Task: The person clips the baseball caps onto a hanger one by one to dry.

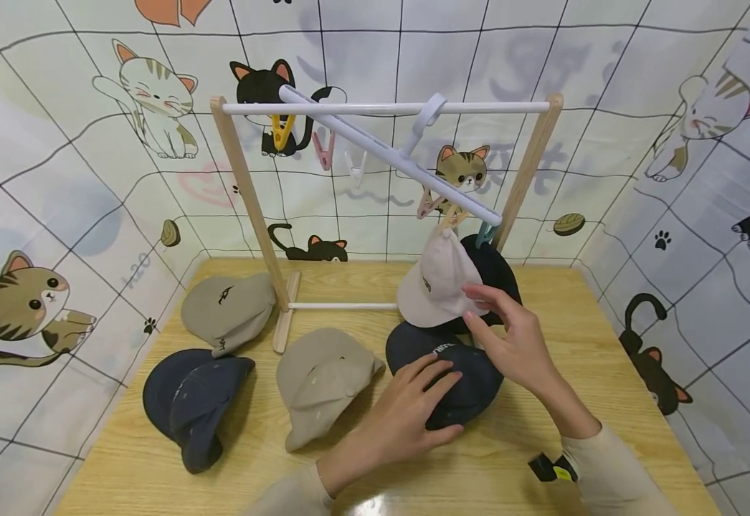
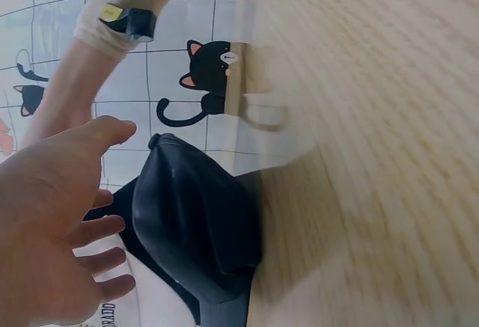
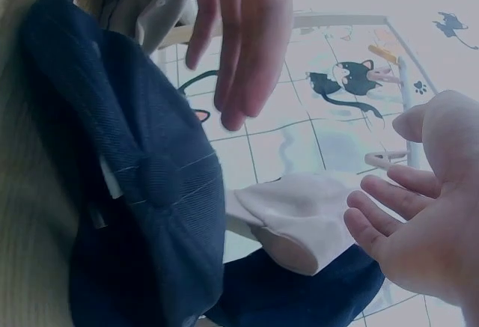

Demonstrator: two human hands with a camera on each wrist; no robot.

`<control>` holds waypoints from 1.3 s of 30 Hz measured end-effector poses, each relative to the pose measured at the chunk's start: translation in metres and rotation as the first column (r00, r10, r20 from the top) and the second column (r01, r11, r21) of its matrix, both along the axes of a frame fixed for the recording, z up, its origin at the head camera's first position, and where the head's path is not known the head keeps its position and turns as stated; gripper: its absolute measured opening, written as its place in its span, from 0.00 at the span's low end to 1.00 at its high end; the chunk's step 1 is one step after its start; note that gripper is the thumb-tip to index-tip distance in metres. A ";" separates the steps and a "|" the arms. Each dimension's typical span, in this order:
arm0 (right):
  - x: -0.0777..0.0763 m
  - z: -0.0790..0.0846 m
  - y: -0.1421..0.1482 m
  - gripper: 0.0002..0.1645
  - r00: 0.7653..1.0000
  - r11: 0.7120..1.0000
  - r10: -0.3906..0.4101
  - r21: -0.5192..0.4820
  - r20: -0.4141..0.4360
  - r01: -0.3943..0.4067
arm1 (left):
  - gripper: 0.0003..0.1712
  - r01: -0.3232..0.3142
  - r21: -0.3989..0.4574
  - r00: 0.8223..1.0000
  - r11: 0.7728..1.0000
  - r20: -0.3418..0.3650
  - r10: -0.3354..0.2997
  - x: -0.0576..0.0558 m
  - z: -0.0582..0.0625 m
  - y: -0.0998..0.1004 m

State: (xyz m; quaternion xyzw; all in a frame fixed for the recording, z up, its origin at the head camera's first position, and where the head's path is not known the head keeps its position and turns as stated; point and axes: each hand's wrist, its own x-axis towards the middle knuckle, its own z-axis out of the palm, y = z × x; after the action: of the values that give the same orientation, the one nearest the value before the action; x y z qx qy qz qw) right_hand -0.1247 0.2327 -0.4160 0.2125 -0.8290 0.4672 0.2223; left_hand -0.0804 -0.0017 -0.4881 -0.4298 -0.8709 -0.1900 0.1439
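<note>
My left hand (image 1: pixel 407 401) hovers over a navy cap (image 1: pixel 462 383) on the table, fingers spread and holding nothing; whether a fingertip touches the cap cannot be told. Beside a pale cap (image 1: pixel 442 279), my right hand (image 1: pixel 517 340) has its thumb and fingers apart, with no grip on it. That pale cap hangs from an orange-toned clip (image 1: pixel 454 216) on a white hanger (image 1: pixel 401 161). Behind it hangs a black-looking cap (image 1: pixel 500 269) by a teal clip (image 1: pixel 486 233). In the right wrist view, the navy cap (image 3: pixel 157 177) stands close to the camera, both hands apart from it.
The hanger tilts from a rack's white top bar (image 1: pixel 362 109); yellow, pink and white clips hang along it. Two beige caps (image 1: pixel 229 308) and another navy cap (image 1: pixel 197 401) lie on the left and middle of the wooden table (image 1: pixel 607 344). Patterned cloth walls surround it.
</note>
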 end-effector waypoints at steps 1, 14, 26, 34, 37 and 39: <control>-0.001 0.001 -0.001 0.27 1.000 1.000 0.003 0.004 -0.004 -0.003 | 0.46 -0.004 -0.004 1.000 1.000 -0.012 0.004 0.000 -0.001 0.002; -0.023 0.024 -0.015 0.27 0.998 0.999 0.052 -0.014 0.034 -0.051 | 0.51 -0.069 -0.059 0.982 0.996 -0.180 0.057 0.000 -0.014 0.028; -0.039 0.043 -0.035 0.29 0.991 0.992 0.120 -0.043 0.067 -0.117 | 0.56 -0.142 -0.112 0.961 0.984 -0.254 0.110 -0.002 -0.022 0.034; -0.053 0.055 -0.044 0.34 0.986 0.991 0.127 -0.054 0.110 -0.121 | 0.49 -0.147 -0.077 0.949 0.986 -0.292 0.119 -0.004 -0.024 0.033; -0.058 0.061 -0.046 0.34 0.982 0.992 0.113 -0.078 0.151 -0.102 | 0.45 -0.129 -0.047 0.950 0.990 -0.291 0.110 -0.003 -0.023 0.032; -0.062 0.064 -0.048 0.35 0.978 0.992 0.103 -0.093 0.184 -0.087 | 0.41 -0.113 -0.026 0.954 0.993 -0.283 0.101 -0.002 -0.022 0.030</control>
State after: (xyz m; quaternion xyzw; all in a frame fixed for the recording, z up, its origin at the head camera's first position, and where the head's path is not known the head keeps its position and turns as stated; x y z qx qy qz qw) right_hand -0.1864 0.1847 -0.3520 0.1971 -0.8146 0.5300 0.1292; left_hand -0.0821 0.0282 -0.5096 -0.4074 -0.8675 -0.1006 0.2670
